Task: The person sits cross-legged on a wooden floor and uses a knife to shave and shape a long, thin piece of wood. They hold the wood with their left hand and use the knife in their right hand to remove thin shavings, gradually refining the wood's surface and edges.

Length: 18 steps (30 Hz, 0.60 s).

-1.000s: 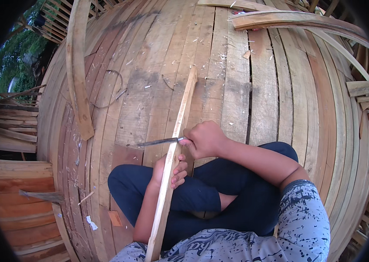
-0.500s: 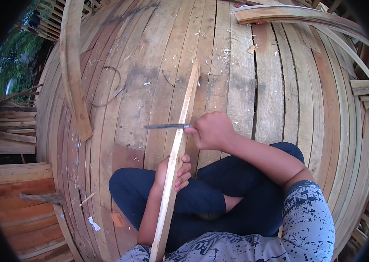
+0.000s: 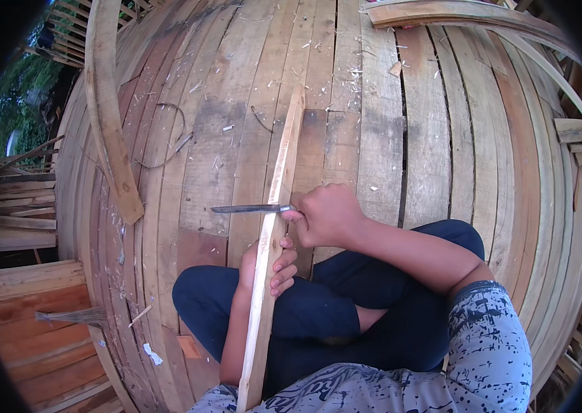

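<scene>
A long, pale wooden stick (image 3: 261, 296) runs from my lap out over the plank floor, tilted slightly to the right at its far end. My left hand (image 3: 283, 268) is wrapped round it from beneath, its fingers showing on the right side. Just beyond, my right hand (image 3: 329, 215) is closed in a fist on a knife, whose handle is mostly hidden. The knife's dark blade (image 3: 244, 208) points left and lies across the stick's upper face, touching it. Lighter, freshly cut wood shows along that face.
Wood shavings (image 3: 354, 72) are scattered over the plank floor (image 3: 373, 158). A long board (image 3: 108, 117) lies at the left, and more boards (image 3: 463, 17) at the far right. A thin looped cord (image 3: 181, 127) rests on the floor. Lower left, a slatted opening (image 3: 36, 323) borders the floor.
The knife and my right hand have moved slightly nearer to me along the stick. The stick's far end has shifted a little left. My left hand keeps its grip.
</scene>
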{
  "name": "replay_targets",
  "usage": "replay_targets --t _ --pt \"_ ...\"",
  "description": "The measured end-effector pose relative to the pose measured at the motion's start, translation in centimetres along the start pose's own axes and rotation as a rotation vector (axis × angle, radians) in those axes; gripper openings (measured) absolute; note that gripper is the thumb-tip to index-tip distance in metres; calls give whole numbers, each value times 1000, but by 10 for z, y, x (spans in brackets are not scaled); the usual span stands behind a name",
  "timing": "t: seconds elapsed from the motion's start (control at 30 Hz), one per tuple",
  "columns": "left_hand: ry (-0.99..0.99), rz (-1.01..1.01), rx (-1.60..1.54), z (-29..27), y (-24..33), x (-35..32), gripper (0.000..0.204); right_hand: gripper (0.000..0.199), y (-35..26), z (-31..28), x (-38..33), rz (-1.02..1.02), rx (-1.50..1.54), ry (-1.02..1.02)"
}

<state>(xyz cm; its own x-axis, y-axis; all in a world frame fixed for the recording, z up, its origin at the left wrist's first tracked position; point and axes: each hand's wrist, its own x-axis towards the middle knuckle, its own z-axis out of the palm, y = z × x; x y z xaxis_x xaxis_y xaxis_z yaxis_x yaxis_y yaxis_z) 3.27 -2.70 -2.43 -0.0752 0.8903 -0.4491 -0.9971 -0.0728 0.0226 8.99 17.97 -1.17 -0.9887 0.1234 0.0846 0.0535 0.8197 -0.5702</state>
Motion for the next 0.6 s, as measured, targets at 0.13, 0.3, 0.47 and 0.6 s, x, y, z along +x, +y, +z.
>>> replay_targets --t 0.13,0.3,0.47,0.6 --pt "17 -19 15 5 -2 -3 36 37 15 0 4 -7 -20 28" --pt "11 -17 62 4 -1 1 35 39 12 -9 3 6 -65 -10" --pt "44 -17 22 8 -1 3 34 36 25 -4 8 -13 -4 1" --pt "-16 -8 72 1 1 -3 35 34 7 1 -7 -115 47 -1"
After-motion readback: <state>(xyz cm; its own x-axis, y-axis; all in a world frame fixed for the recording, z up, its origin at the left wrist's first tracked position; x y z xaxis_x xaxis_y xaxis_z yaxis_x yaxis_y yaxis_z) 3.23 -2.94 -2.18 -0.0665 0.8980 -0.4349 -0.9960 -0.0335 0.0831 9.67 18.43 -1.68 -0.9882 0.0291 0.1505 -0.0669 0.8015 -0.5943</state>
